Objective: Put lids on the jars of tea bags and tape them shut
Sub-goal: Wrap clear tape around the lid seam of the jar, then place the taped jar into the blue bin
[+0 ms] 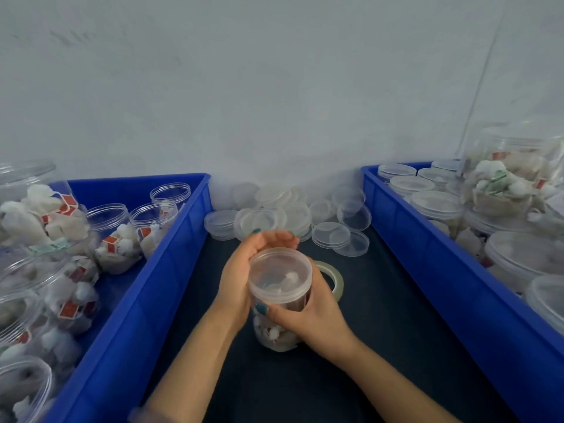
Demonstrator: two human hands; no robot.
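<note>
Left of frame: the left bin [171,270] holds open jars [106,227] of tea bags; those I can see lack lids. Centre: the left hand [238,276] curls its fingers round the lid [280,273], which sits on the jar [274,334] standing on the dark mat [396,331]. The right hand [314,322] grips the jar body, thumb across the front. I judge capping nearly complete on this jar and taping not yet begun: the tape roll [337,282] lies just beyond the right hand. Loose lids [290,215] pile at upper centre. Right of frame: the right bin [427,254] holds lidded jars [436,203]; whether they are taped I cannot tell.
</note>
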